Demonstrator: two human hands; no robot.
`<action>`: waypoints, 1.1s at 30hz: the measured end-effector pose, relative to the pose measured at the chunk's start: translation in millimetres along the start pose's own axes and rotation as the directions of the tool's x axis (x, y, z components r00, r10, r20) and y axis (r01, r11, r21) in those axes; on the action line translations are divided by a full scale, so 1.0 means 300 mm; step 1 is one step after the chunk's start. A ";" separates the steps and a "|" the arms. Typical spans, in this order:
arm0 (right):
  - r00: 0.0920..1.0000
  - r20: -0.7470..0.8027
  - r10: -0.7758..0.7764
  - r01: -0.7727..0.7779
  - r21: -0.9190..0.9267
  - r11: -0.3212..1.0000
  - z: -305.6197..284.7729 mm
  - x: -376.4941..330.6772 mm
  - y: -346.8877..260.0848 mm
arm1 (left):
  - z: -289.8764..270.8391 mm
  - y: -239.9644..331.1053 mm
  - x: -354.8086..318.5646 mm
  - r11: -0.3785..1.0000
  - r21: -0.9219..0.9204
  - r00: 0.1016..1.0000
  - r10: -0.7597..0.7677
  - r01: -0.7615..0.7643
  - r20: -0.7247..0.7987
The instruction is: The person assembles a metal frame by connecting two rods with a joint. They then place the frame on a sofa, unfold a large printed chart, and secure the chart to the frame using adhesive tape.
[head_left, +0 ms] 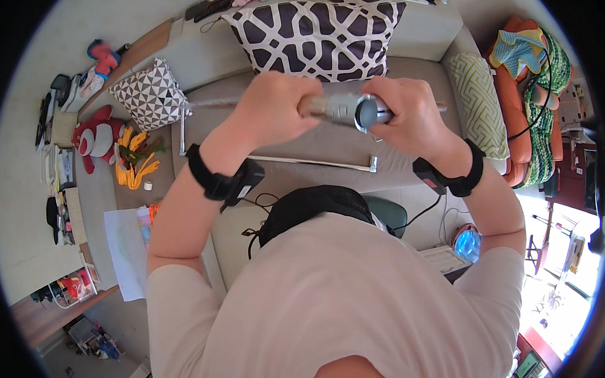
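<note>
Over the sofa, both my hands are closed round a silvery metal tube (336,108). My left hand (278,108) wraps it on one side, its fingers a little blurred. My right hand (406,109) grips the other side, by a round end fitting with a grey disc (366,113). A thin metal rod reaches out to the left past my left hand. Below my hands, a chrome bar (308,161) with an end bracket lies on the sofa seat. Another slim metal piece (182,130) is by the seat's left edge.
The grey sofa (418,71) carries a large patterned cushion (317,38), a triangle-print cushion (149,91) and a green-white cushion (478,106). A red-and-white plush toy (97,138) and yellow strips (136,165) are at left. An orange armchair (510,115) stands at right.
</note>
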State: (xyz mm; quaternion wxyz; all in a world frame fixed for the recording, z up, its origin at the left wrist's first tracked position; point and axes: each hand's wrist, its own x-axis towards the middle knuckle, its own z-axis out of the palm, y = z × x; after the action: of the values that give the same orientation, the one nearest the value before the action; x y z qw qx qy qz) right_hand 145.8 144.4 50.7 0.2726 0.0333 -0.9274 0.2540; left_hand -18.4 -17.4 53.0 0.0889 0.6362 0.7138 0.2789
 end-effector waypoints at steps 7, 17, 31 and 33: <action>0.937 -0.031 -0.347 0.346 -0.040 0.937 -0.014 0.025 0.054 | -0.046 0.047 0.005 0.969 -0.239 0.940 0.017 0.069 0.340; 0.892 -0.032 -0.451 0.452 0.011 0.892 -0.014 0.050 0.076 | -0.076 0.048 0.027 0.902 -0.328 0.765 -0.004 0.281 0.644; 0.950 0.156 0.270 -0.294 0.160 0.942 -0.009 0.068 -0.027 | -0.022 -0.068 0.010 1.000 -0.014 0.990 0.002 -0.004 -0.142; 0.944 0.128 0.305 -0.321 0.135 0.937 -0.003 0.076 -0.015 | -0.019 -0.075 0.028 0.989 0.129 0.948 0.113 -0.077 -0.298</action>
State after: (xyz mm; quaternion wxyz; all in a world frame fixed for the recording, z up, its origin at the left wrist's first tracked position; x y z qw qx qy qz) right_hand 127.7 142.7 65.3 0.1761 -0.0805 -0.9115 0.3630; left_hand -41.9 -11.8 48.1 -0.0727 0.6233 0.7026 0.3355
